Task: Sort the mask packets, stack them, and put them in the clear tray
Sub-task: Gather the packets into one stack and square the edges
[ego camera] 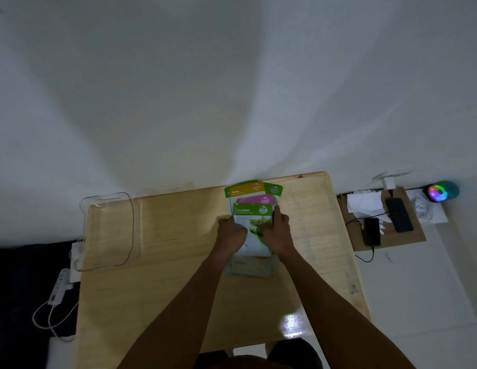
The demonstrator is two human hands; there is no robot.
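A loose pile of mask packets lies at the far middle of the wooden table. On top is a green Cucumber packet. A pink packet, a yellow Honey packet and another green packet fan out behind it. More packets stick out below, toward me. My left hand grips the top packet's left edge. My right hand holds its right edge, fingers curled over it. The clear tray sits at the table's far left, apart from both hands.
A white wall rises just behind the table. To the right, a brown board on the floor carries two phones with cables and white papers. A glowing coloured speaker sits past it. A white power strip lies left of the table.
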